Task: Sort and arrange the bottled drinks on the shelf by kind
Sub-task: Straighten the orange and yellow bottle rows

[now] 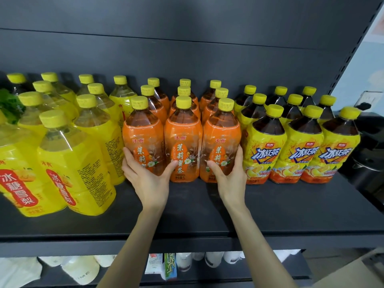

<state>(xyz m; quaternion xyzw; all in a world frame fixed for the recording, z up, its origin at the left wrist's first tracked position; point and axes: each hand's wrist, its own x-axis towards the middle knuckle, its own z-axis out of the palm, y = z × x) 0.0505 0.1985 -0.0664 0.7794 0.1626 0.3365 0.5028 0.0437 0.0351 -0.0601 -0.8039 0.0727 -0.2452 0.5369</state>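
Head | nine orange bottles [182, 132] | left hand [145, 178] — right hand [231, 178]: grip clasping one each

Shelving unit, dark grey metal: plain back panel [187, 38] at 12 o'clock; slotted upright [353, 48] at 2 o'clock; matte shelf board [207, 215] from centre towards 6 o'clock. Pale blue wall [357, 75] at 3 o'clock. Lower shelf [270, 271] at 6 o'clock, holding white packs [83, 269]. Cardboard box [353, 271] at 5 o'clock. Light soft and even.
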